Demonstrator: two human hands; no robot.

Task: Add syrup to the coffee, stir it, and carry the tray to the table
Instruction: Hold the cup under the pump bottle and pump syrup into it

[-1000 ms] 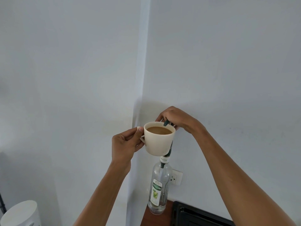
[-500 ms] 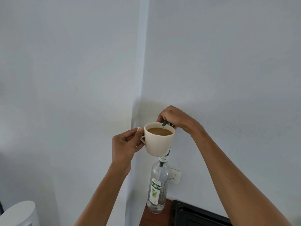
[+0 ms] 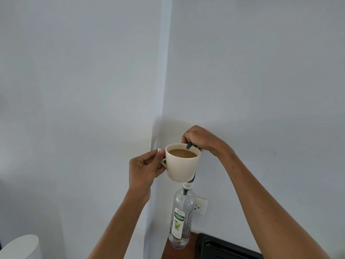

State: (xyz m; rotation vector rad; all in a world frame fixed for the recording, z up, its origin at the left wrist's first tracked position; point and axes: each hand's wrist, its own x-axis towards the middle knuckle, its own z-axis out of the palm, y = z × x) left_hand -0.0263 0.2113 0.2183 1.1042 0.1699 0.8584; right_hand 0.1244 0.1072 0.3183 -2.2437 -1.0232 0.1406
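A: Where is the cup (image 3: pixel 182 166) held?

B: It is held in the air against the wall (image 3: pixel 261 71), directly over the bottle (image 3: pixel 180 219). Its handle is pinched by the left hand (image 3: pixel 144 170), with the thumb laid on top of the handle and the fingers curled around it.

A: And what is seen inside?

B: Light brown coffee (image 3: pixel 182 153) is seen, filling the cup close to the rim. The cup is kept nearly upright.

A: What is done by the right hand (image 3: pixel 200 140)?

B: It is placed on top of the pump (image 3: pixel 190 145), with the fingers clenched down over the pump head. The dark green spout is seen poking over the far rim of the cup, its tip just above the coffee. Whether syrup is flowing cannot be told.

A: How is the bottle standing?

B: It is stood upright on a wooden counter (image 3: pixel 169 251), near the corner of the wall. It is clear glass with a green and white label, and little liquid is seen in it.

A: What else is seen nearby?

B: 1 white socket (image 3: pixel 201 205) is fixed to the wall just behind the bottle. A black tray (image 3: pixel 224 248) is seen just right of the bottle, at the lower edge. A white round object (image 3: pixel 20 246) is seen at the lower left corner.
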